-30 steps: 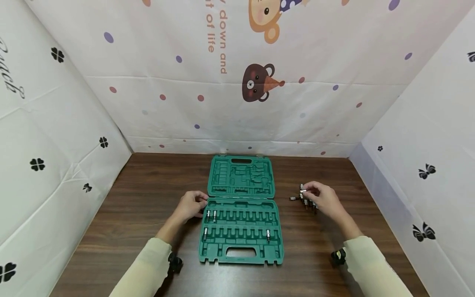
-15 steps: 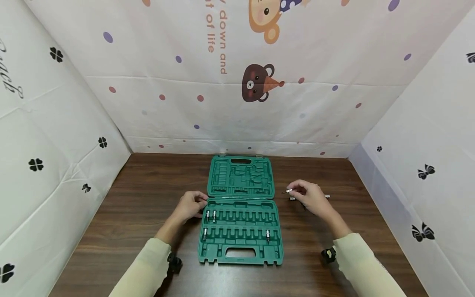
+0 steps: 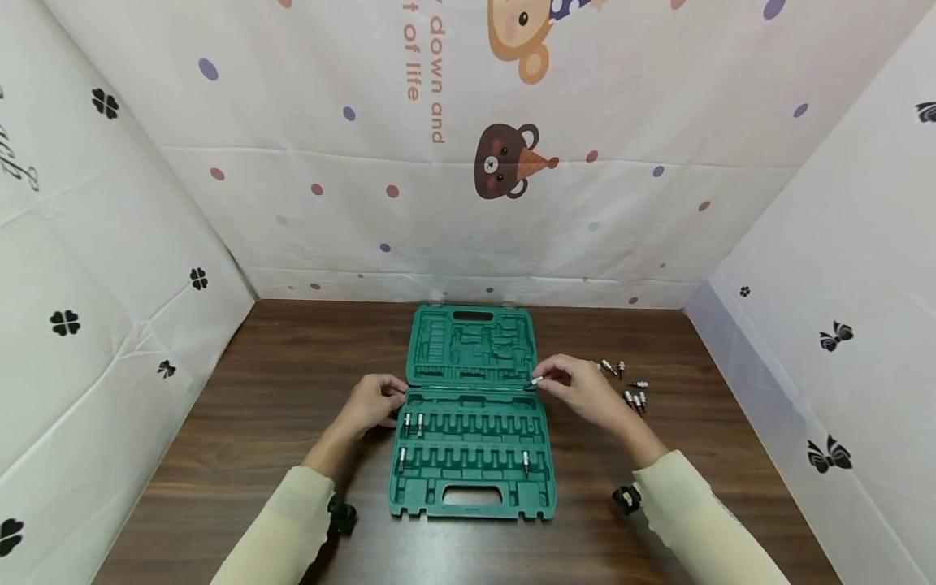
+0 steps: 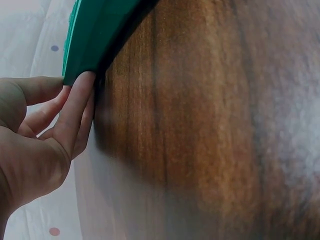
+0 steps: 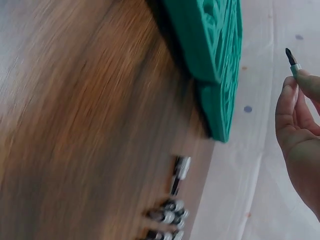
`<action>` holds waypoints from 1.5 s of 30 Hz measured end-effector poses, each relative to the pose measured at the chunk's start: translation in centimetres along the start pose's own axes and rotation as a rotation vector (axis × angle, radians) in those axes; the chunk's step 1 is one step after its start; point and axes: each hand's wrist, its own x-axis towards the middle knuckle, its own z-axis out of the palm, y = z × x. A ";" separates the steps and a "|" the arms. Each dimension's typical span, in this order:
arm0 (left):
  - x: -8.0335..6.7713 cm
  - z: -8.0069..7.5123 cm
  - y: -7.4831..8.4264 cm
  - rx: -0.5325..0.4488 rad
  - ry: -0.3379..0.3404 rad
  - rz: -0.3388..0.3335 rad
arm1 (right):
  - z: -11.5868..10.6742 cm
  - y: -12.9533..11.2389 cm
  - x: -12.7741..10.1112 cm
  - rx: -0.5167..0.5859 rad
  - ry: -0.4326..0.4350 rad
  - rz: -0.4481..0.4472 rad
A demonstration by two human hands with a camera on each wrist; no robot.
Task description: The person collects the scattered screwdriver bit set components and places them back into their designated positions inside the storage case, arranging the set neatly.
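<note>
- One green case point(image 3: 471, 476), open mid-tabletop point(image 3: 292, 357), four seated bits point(image 3: 420, 424), at least seven loose bits point(image 3: 636, 400) toward the right edge
- Left hand point(image 3: 371, 404) pinching the case; right hand point(image 3: 585, 394) gripping one bit point(image 5: 292, 61) near the hinge
- Right wrist view sharpens its dark, pointed tip
- Open room toward the tabletop's left edge

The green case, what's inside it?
Four metal bits sit in the near half of the green case: two upper left, one lower left, one lower right. None show in the lid. The right hand and its held bit hide part of the right edge by the hinge.
</note>
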 end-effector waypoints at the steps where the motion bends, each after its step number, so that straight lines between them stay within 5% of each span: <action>1: 0.0 0.0 0.0 -0.001 0.000 -0.002 | 0.1 -0.2 0.0 0.003 -0.012 -0.005; 20: -0.1 -0.3 0.3 -0.004 -0.028 -0.008 | 4.3 -3.9 1.3 0.036 -0.212 -0.142; 45: 0.3 -0.2 0.1 -0.011 -0.018 -0.007 | 8.8 -7.5 2.9 -0.049 -0.430 -0.294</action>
